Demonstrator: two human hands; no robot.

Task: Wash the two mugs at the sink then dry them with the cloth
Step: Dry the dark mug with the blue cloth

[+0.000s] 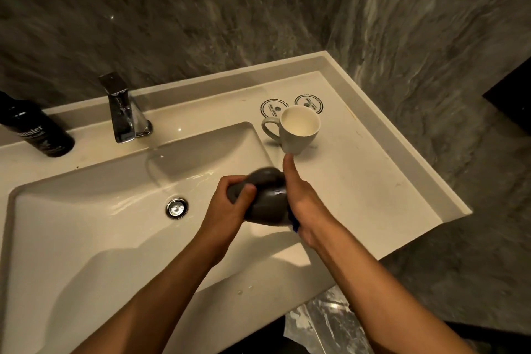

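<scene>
A dark grey mug (265,198) is held tilted over the right side of the sink basin (86,224), blurred by motion. My left hand (230,204) grips its handle side. My right hand (298,195) presses against the mug's right side, thumb pointing up, with a bit of blue cloth (294,224) showing under the palm. A white mug (296,131) stands upright on the counter to the right of the basin, handle to the left, just beyond my right thumb.
A chrome faucet (123,112) stands behind the basin, its drain plug (176,208) in the middle. A black bottle (37,126) lies at the far left. Two round coasters (309,102) sit behind the white mug. Marble walls close in behind and right.
</scene>
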